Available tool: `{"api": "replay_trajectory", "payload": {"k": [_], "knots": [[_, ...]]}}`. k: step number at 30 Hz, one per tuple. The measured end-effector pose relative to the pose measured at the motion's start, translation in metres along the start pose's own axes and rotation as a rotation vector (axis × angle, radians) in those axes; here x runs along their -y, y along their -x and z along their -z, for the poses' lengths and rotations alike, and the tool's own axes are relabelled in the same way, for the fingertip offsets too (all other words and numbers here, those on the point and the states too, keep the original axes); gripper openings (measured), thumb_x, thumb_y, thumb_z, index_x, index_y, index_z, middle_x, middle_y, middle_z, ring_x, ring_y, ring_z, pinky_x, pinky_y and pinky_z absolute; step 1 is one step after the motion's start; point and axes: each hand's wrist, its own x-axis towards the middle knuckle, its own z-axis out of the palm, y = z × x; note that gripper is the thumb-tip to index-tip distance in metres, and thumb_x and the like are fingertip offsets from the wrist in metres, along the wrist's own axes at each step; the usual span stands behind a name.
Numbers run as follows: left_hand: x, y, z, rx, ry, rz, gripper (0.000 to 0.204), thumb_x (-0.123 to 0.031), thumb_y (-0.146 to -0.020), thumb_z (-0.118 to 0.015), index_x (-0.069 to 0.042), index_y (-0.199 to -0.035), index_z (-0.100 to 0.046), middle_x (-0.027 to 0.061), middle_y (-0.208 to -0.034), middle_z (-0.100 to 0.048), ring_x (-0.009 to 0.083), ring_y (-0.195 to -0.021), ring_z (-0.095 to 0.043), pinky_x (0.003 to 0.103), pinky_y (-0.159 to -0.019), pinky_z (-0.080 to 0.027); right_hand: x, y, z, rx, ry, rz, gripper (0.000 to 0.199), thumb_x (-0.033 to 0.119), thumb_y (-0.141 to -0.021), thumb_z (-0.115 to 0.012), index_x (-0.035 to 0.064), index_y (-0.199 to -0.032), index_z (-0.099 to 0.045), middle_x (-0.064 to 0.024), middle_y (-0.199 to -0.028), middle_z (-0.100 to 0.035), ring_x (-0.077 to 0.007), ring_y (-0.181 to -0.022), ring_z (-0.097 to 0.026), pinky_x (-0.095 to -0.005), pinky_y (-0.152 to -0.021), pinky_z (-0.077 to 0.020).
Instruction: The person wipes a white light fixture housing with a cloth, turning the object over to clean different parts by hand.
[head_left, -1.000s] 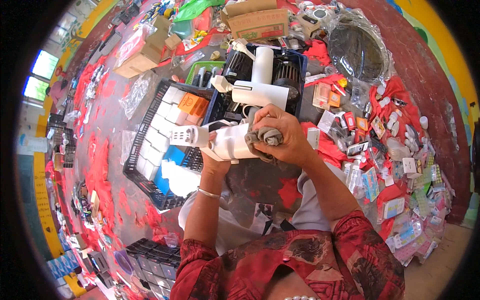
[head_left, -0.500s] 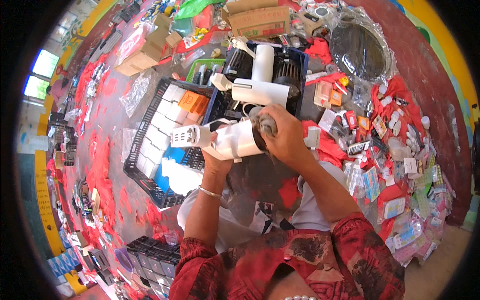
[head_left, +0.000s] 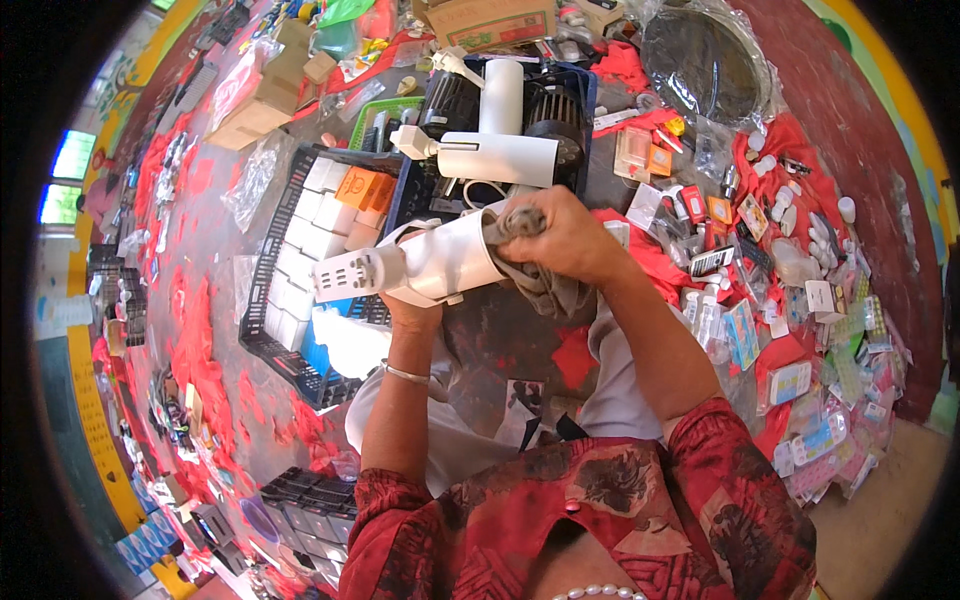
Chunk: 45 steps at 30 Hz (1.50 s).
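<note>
A white cylindrical track light (head_left: 452, 262) lies tilted in front of me, its slotted white adapter box (head_left: 345, 277) pointing left. My left hand (head_left: 413, 312) is wrapped around it from below, near the adapter end, with most of the fingers hidden behind the light. At the right, open end, my right hand (head_left: 562, 240) grips a crumpled grey-brown cloth (head_left: 548, 288). The cloth presses against the rim, and part of it hangs below the hand. Just beyond, another white track light (head_left: 498, 160) lies across a dark blue crate (head_left: 590, 105) with further white and black lamps.
A black crate (head_left: 258, 325) of small white boxes stands on the left, with orange boxes (head_left: 366, 188) at its far end. Opened cardboard boxes (head_left: 262, 95) sit farther back. Loose packages and a round, plastic-wrapped dark item (head_left: 705, 65) cover the floor on the right.
More of the cloth now hangs out below my right hand at the light's open end. The whole view has shifted slightly; my left hand keeps its hold on the light.
</note>
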Motion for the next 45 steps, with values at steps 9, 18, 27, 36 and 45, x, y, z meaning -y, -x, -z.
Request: {"api": "replay_trajectory", "payload": {"k": [9, 18, 27, 36, 45], "knots": [[-0.002, -0.005, 0.027, 0.361, 0.835, 0.547, 0.061, -0.047, -0.074, -0.060, -0.005, -0.116, -0.047, 0.0127, -0.106, -0.039, 0.0296, -0.100, -0.047, 0.047, -0.078, -0.049, -0.017, -0.010, 0.047, -0.354, -1.058, -0.188, 0.019, 0.002, -0.079, -0.057, -0.0027, -0.097, -0.059, -0.0124, -0.086, -0.065, -0.0208, -0.071, -0.065, -0.0323, -0.066, -0.0558], [-0.016, 0.004, 0.008, 0.106, 0.529, 0.375, 0.060, -0.049, -0.074, -0.047, -0.008, -0.117, -0.052, 0.0122, -0.109, -0.060, 0.0340, -0.096, -0.060, 0.046, -0.069, -0.054, 0.033, 0.012, 0.010, -0.294, -0.835, -0.092, 0.018, 0.003, -0.076, -0.060, -0.0001, -0.093, -0.063, -0.0058, -0.082, -0.065, -0.0144, -0.070, -0.063, -0.0274, -0.066, -0.0508], [-0.011, -0.005, 0.015, -0.051, 0.152, 0.070, 0.058, -0.041, -0.074, -0.049, 0.004, -0.109, -0.054, 0.0185, -0.108, -0.060, 0.0310, -0.097, -0.059, 0.040, -0.088, -0.047, 0.010, -0.002, -0.035, 0.016, -0.380, 0.189, 0.012, 0.006, -0.074, -0.065, 0.0014, -0.085, -0.062, -0.0015, -0.073, -0.061, -0.0070, -0.067, -0.054, -0.0248, -0.062, -0.0455], [-0.019, 0.000, 0.049, 0.239, 0.616, 0.368, 0.063, -0.048, -0.080, -0.045, -0.005, -0.125, -0.043, 0.0169, -0.115, -0.053, 0.0309, -0.100, -0.055, 0.043, -0.065, -0.055, -0.027, -0.014, 0.017, -0.572, -0.173, -0.033, 0.012, 0.007, -0.074, -0.063, 0.0027, -0.085, -0.064, -0.0060, -0.071, -0.064, -0.0139, -0.058, -0.059, -0.0282, -0.054, -0.0479], [-0.030, -0.001, 0.023, 0.222, 0.698, 0.448, 0.060, -0.051, -0.077, -0.045, -0.013, -0.123, -0.048, 0.0125, -0.113, -0.057, 0.0328, -0.091, -0.061, 0.047, -0.054, -0.056, -0.016, -0.006, 0.001, -0.318, -0.653, -0.225, 0.012, 0.010, -0.081, -0.060, 0.0004, -0.087, -0.061, -0.0052, -0.077, -0.062, -0.0128, -0.064, -0.060, -0.0254, -0.060, -0.0491]]}}
